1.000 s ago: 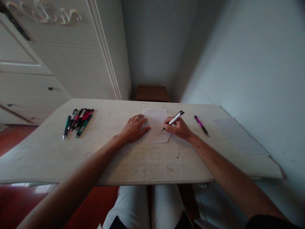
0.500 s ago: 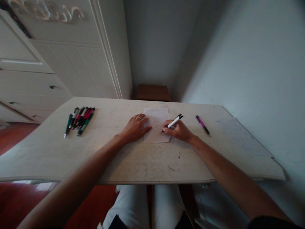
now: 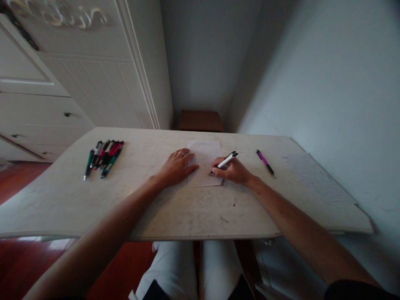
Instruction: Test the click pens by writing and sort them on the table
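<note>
A small sheet of paper (image 3: 203,152) with faint handwriting lies on the white table (image 3: 150,158). Flat along its left edge rests my left hand (image 3: 177,167), fingers spread, a ring on one finger. My right hand (image 3: 233,170) is closed around a white pen (image 3: 225,161) with a black clip, and its tip meets the lower right part of the paper. To the right of that hand lies a purple and black pen (image 3: 266,163).
Several pens (image 3: 104,156) in green, black, red and white lie bunched at the table's left. A written sheet (image 3: 318,177) lies at the right near the wall (image 3: 343,104). Small marks or scraps (image 3: 224,219) dot the table front. A white cabinet (image 3: 93,83) stands beyond the left side.
The pen in my right hand has shifted very slightly to the left on the paper. My left hand stays in place, and the view has moved a little.
</note>
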`<state>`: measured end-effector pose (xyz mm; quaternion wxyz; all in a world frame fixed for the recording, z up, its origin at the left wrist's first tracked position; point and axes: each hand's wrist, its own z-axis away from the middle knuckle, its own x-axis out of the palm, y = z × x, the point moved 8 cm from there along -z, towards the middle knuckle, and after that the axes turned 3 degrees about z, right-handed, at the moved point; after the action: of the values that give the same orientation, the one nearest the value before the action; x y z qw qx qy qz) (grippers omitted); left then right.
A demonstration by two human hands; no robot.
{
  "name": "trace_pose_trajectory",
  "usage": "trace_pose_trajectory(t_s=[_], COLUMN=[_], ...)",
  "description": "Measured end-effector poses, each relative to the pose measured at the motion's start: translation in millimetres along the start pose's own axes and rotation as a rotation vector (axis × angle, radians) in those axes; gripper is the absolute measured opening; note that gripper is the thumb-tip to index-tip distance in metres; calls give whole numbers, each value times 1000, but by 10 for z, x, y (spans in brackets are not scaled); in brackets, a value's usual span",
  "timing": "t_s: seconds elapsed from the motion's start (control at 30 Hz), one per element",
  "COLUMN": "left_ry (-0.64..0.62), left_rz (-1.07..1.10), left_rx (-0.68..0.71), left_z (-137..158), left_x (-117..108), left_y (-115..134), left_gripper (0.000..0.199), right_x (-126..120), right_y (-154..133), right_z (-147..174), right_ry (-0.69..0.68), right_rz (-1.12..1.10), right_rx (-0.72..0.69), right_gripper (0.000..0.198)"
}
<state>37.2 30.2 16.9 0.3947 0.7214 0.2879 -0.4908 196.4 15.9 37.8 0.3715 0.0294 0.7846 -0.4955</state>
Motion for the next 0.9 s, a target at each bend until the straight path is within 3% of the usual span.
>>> trace_pose_trajectory(t_s=[0.2, 0.57, 0.63, 0.8, 0.9], left_ry=[4, -14, -11, -5, -6], left_rz=[-14, -35, -38, -42, -43], left_rx=[15, 5, 5, 14, 20], left_z=[2, 5, 6, 7, 8], left_x=[3, 7, 2, -5, 2], left_y=[7, 24, 27, 28, 22], left_gripper=[52, 51, 50, 52, 51], right_x=[-165, 6, -54, -355, -361], right_y=[30, -8, -6, 68, 67], right_z=[8, 6, 0, 36, 39], right_ry=[189, 25, 83, 376, 379], right_rz=[32, 17, 59, 119, 119], right_rx=[-28, -53, -58, -12, -18], right_gripper=[14, 14, 12, 11, 11])
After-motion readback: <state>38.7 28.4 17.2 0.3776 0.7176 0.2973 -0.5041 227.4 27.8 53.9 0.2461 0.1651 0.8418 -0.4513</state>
